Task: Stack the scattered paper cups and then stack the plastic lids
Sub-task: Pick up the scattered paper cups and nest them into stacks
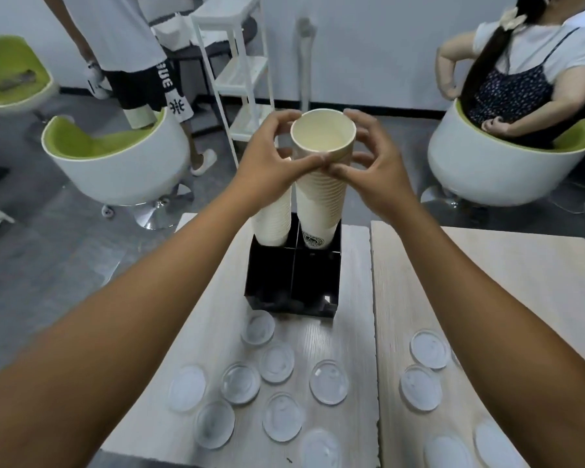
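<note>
Your left hand [271,153] and right hand [375,160] are both raised in front of you, fingers [286,117] curled round the top of a tall stack of paper cups [321,194]. The thumbs meet at the near side just under the rim of the top cup [323,135], which faces you open-mouthed. That stack stands in the far right compartment of a black holder [293,282] on the desk [321,336]. A second stack of cups [273,221] leans in the far left compartment, partly hidden behind your left wrist. The holder's two near compartments look dark; what they contain cannot be told. Clear plastic lids [329,382] lie scattered flat on the desk nearer to you than the holder, most apart from one another, with more lids [420,386] on the adjoining desk [507,265] to your right.
</note>
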